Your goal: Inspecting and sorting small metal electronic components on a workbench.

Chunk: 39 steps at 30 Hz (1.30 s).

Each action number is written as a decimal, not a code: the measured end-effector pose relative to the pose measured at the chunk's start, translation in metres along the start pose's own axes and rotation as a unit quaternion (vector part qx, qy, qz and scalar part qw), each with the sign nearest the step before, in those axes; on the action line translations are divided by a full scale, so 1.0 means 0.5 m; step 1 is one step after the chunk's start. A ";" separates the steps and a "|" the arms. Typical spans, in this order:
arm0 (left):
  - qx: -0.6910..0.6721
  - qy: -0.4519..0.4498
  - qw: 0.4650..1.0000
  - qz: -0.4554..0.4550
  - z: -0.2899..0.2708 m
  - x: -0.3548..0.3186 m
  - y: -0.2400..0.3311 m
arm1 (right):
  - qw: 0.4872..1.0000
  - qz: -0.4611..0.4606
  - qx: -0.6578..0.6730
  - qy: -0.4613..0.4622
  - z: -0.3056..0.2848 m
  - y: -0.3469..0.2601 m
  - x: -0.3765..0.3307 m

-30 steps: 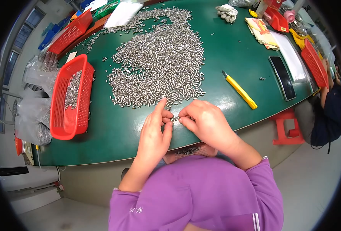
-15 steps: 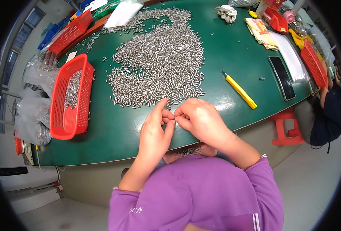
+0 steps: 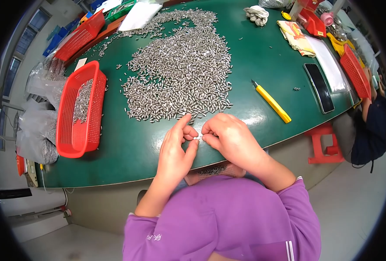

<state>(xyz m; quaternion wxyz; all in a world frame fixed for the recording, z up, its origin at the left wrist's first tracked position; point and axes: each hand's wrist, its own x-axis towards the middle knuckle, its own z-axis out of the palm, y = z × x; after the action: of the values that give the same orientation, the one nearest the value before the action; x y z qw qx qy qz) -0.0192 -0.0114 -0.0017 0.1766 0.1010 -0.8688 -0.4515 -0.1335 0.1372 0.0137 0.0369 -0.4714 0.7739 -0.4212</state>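
Near the front edge of the green table (image 3: 132, 148), my left hand (image 3: 174, 145) pinches a small silvery metal piece (image 3: 197, 138) between thumb and fingertips. Its exact form is too small to make out. My right hand (image 3: 232, 135) is closed, thumb against bent fingers, right beside that piece; what its fingertips hold, if anything, cannot be seen clearly. Just beyond both hands spreads a broad heap of small metal pins (image 3: 184, 65), short and cylindrical. Below the table edge, by my lap, a pinkish mesh basket (image 3: 193, 175) contains small dark metal parts.
A red perforated basket (image 3: 96, 117), part filled with metal pins, stands at left beside clear plastic bags (image 3: 38, 130). To the right lie a yellow craft knife (image 3: 272, 102) and a phone (image 3: 318, 88). White gloves (image 3: 257, 15) lie farther back. A person (image 3: 371, 135) sits far right.
My right hand has shifted slightly right, so a small gap now parts the fingertips. The metal piece shows more plainly at my left fingertips. The heap looks the same.
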 end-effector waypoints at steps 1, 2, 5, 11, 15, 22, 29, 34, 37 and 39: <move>0.000 0.000 1.000 0.000 0.000 0.000 0.000 | 1.000 0.009 -0.015 -0.010 -0.002 -0.003 -0.002; -0.003 -0.003 1.000 0.000 0.000 0.000 0.001 | 1.000 0.010 -0.016 -0.010 -0.001 -0.003 -0.004; -0.003 -0.005 1.000 0.007 0.000 -0.001 -0.001 | 0.999 0.001 -0.045 -0.002 0.003 -0.006 -0.012; -0.009 -0.012 1.000 0.018 -0.004 -0.004 0.003 | 0.990 -0.025 -0.130 -0.043 0.000 -0.019 -0.015; -0.014 -0.012 1.000 0.020 -0.002 -0.005 -0.005 | 0.993 -0.021 -0.106 -0.038 0.003 -0.012 -0.010; -0.017 -0.010 1.000 0.025 -0.001 -0.005 -0.004 | 0.999 -0.020 -0.029 -0.015 0.009 -0.008 -0.012; -0.040 0.002 0.999 0.029 0.001 -0.007 -0.016 | 1.000 -0.008 -0.014 -0.024 -0.002 -0.012 -0.008; -0.098 0.040 0.994 0.013 0.004 -0.009 -0.024 | 0.999 -0.001 -0.012 -0.034 -0.010 -0.032 0.000; -0.140 0.073 0.987 0.016 0.004 -0.007 -0.030 | 0.998 -0.035 0.000 -0.052 0.005 -0.025 0.009; -0.135 0.077 0.988 0.012 0.004 -0.006 -0.025 | 0.997 -0.037 -0.008 -0.063 0.009 -0.019 0.005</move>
<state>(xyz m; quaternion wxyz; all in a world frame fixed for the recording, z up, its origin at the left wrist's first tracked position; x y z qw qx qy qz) -0.0170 -0.0159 -0.0135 0.2603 0.0998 -0.7848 -0.5535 -0.1262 0.1304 0.0184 0.0666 -0.5255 0.7555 -0.3856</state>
